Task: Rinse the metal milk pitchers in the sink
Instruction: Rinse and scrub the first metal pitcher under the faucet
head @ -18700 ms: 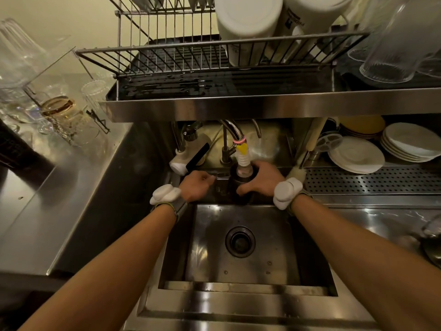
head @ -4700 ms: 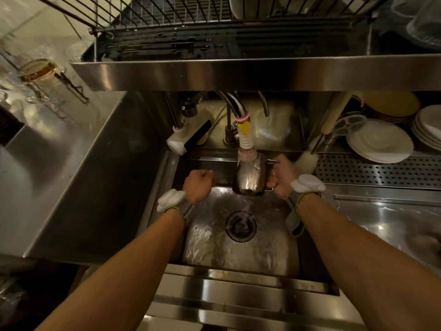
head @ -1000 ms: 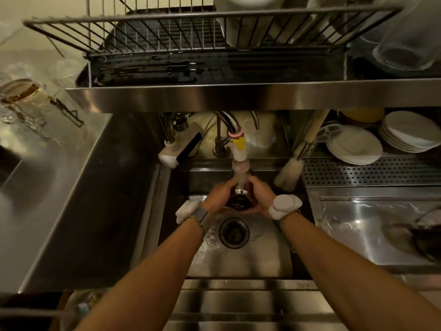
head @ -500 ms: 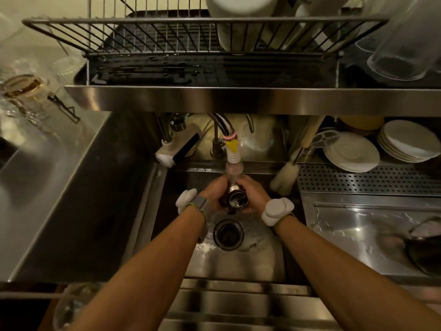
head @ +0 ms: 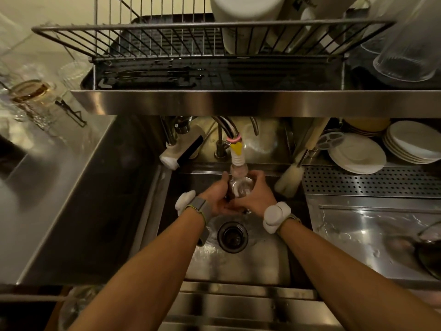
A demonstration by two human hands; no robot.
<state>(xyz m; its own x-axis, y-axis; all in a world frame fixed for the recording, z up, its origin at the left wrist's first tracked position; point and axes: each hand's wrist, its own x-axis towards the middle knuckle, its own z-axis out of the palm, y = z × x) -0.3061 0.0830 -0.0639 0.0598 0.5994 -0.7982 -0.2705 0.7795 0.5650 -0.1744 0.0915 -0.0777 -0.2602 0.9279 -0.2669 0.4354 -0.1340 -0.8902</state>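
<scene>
A small metal milk pitcher point(head: 239, 187) sits under the faucet nozzle point(head: 238, 163) above the steel sink point(head: 267, 266), its mouth turned up toward the spout. My left hand point(head: 214, 195) grips its left side, fingers curled round the wall. From the right, my right hand point(head: 256, 195) wraps round the pitcher; most of its body is hidden between the two hands. Water wets the sink floor around the drain point(head: 232, 236).
A steel shelf point(head: 238, 101) with a wire dish rack point(head: 191, 41) hangs low over the faucet. A bottle brush point(head: 288, 179) leans at the sink's back right. Stacked white plates point(head: 358, 155) sit on the perforated drainboard. A dark utensil point(head: 429, 254) lies far right; glassware point(head: 35, 96) stands left.
The pitcher and both hands have risen a little closer to the nozzle; my hands keep their hold round it. The camera tilted slightly.
</scene>
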